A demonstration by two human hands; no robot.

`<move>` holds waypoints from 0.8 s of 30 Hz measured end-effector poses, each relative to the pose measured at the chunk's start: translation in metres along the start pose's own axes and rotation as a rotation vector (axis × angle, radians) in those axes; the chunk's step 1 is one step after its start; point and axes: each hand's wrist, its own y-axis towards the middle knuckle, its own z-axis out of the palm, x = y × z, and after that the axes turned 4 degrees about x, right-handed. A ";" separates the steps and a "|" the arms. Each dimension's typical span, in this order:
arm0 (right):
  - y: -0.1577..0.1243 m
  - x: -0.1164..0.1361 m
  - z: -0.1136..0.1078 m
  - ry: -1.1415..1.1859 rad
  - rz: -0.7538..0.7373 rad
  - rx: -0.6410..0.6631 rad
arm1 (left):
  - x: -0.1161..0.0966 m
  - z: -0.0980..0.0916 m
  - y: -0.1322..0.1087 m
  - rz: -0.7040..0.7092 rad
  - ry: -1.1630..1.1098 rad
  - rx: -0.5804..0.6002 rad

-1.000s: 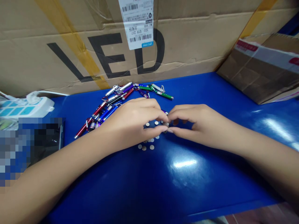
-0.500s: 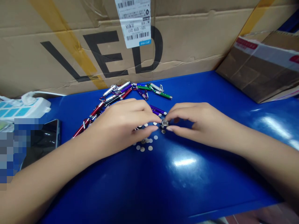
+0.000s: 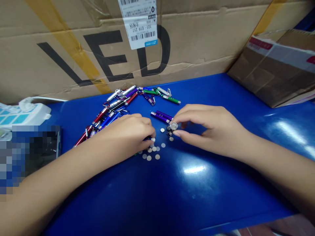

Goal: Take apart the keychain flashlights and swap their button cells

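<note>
Pinching a small silver cap [image 3: 173, 126] between thumb and forefinger, the right hand [image 3: 211, 127] holds it just above the blue table [image 3: 197, 196], near the middle. The cap is round, shiny and hollow-faced. The left hand [image 3: 128, 132] is curled knuckles-up over a scatter of flat silver button cells [image 3: 155, 152], fingertips down among them; whether it grips one cannot be told. A purple pen light [image 3: 161, 115] lies just beyond the cap, its end almost touching it. Farther left sprawls a pile of pen lights [image 3: 118, 103] in red, blue, silver and green. A big cardboard box [image 3: 73, 49] walls the far side, a smaller carton [image 3: 275, 72] the right, a white power strip [image 3: 22, 114] the left.
</note>
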 end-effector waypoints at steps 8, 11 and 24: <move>-0.001 -0.001 0.002 -0.055 -0.041 0.037 | -0.005 -0.008 -0.007 0.053 -0.178 -0.387; -0.001 -0.002 0.003 -0.060 -0.041 0.053 | -0.010 -0.012 -0.012 0.137 -0.125 -0.585; -0.001 0.000 0.006 -0.096 -0.082 0.038 | -0.008 -0.004 -0.011 0.220 0.032 -0.630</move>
